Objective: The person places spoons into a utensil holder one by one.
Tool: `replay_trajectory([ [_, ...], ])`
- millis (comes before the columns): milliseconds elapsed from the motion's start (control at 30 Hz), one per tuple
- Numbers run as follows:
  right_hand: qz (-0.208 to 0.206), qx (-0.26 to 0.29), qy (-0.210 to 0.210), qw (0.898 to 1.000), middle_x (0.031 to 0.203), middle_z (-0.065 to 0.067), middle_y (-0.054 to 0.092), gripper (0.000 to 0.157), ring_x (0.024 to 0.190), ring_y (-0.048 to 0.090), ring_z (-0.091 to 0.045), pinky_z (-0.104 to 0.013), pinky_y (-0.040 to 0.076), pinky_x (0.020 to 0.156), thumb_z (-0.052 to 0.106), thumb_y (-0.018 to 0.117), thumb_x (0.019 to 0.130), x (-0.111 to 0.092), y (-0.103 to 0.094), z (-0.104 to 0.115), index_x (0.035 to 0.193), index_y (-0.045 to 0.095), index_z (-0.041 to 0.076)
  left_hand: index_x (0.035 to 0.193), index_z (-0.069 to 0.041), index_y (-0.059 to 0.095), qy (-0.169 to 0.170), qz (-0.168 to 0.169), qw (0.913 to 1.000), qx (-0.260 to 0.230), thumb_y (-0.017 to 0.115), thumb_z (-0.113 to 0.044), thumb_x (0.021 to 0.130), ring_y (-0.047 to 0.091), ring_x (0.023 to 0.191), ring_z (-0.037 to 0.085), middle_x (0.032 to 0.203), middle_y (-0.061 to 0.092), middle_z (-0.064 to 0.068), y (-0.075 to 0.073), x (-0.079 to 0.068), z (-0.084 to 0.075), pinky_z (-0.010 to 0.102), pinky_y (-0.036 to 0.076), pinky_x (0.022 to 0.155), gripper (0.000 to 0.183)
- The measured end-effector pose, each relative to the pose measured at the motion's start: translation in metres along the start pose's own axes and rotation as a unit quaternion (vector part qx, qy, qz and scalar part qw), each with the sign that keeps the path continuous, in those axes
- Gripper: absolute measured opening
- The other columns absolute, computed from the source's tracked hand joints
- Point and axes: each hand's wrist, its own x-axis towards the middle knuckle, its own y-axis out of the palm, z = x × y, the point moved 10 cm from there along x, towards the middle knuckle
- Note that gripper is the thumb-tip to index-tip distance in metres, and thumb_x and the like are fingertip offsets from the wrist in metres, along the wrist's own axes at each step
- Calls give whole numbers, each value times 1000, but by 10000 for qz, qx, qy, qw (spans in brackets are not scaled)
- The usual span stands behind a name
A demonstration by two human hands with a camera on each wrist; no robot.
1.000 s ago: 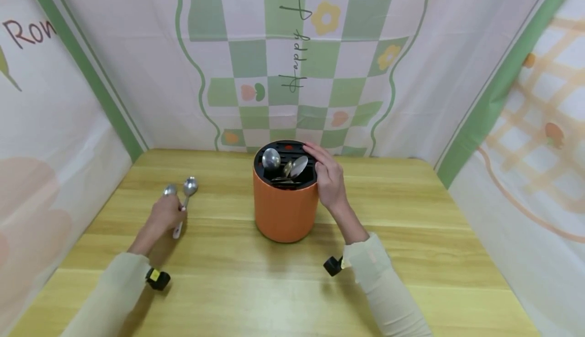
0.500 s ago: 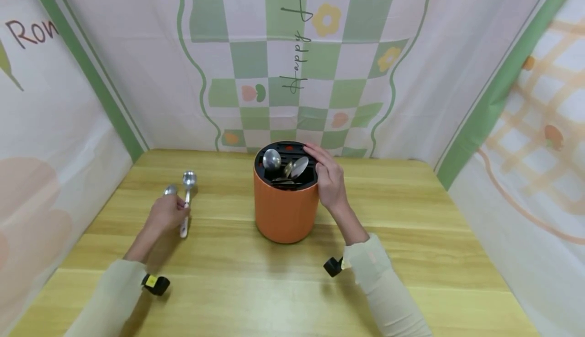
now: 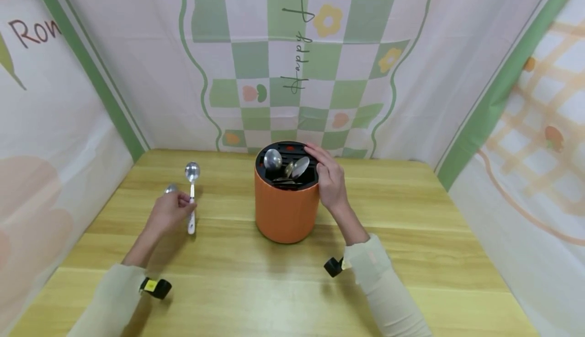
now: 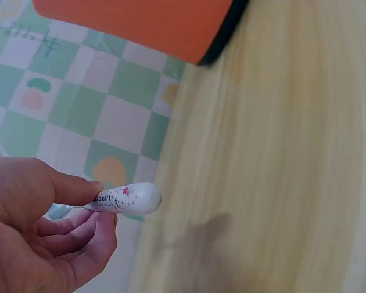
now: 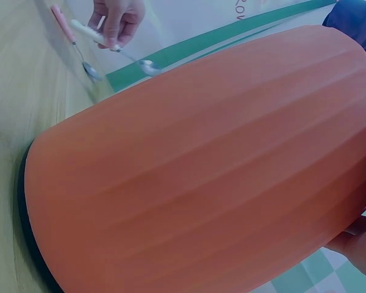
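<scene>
My left hand (image 3: 168, 212) pinches the white printed handle of a spoon (image 3: 192, 173) between thumb and fingers. That spoon is raised off the table, its metal bowl pointing away from me. In the left wrist view the end of the handle (image 4: 134, 198) sticks out past my fingertips. A second spoon (image 5: 63, 25) with a pink handle lies on the table beside this hand; the head view shows only its bowl (image 3: 171, 188). With straight fingers my right hand (image 3: 330, 177) rests on the rim of an orange cutlery holder (image 3: 287, 215), at its right side.
Several spoons (image 3: 272, 160) stand in the holder's black slotted top (image 3: 292, 147), bowls up. The holder stands on a wooden table (image 3: 256, 286). Printed cloth (image 3: 413, 98) hangs behind the table and at both sides.
My left hand has lifted the white-handled spoon and shifted slightly right; the spoon has swung more upright in view. The pink-handled spoon, right hand and holder have stayed in place.
</scene>
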Motion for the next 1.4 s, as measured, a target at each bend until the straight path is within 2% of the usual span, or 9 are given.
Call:
replay_trajectory([
  [233,-23,-27,-23,10000,144,-10,58,49,140,48,-24,-48,38,116,7,33,95,0,0,2,132,65,7,106,8,62,125,-64,9996,-243,66,-10,92,65,77,20,94,69,21,-2,-2,-12,22,55,62,24],
  [633,-16,6,-33,10000,144,-9,58,49,139,48,-24,-48,38,116,6,34,95,0,-1,3,132,65,6,108,8,63,280,-280,9982,-458,67,-9,92,66,80,21,96,69,21,-7,-9,-37,18,56,64,24],
  [900,-22,28,-95,9999,143,-10,58,49,139,48,-25,-48,37,116,6,33,94,-1,-1,3,131,65,5,106,5,64,490,-541,9968,-340,70,-10,90,68,83,26,95,70,20,-11,-15,-59,24,58,66,23],
  [1100,-18,55,-127,9999,143,-14,58,50,139,48,-26,-50,38,115,6,32,94,-1,-1,2,132,65,5,108,7,63,642,-614,9950,-446,71,-9,89,69,87,30,96,71,21,-13,-20,-75,26,60,68,25],
  [1400,19,-59,-99,9999,144,-8,57,50,140,47,-25,-50,39,115,7,32,96,-1,0,2,133,64,7,108,4,64,740,-822,9928,-470,72,-10,90,70,90,31,96,71,18,-17,-27,-97,28,60,70,24],
])
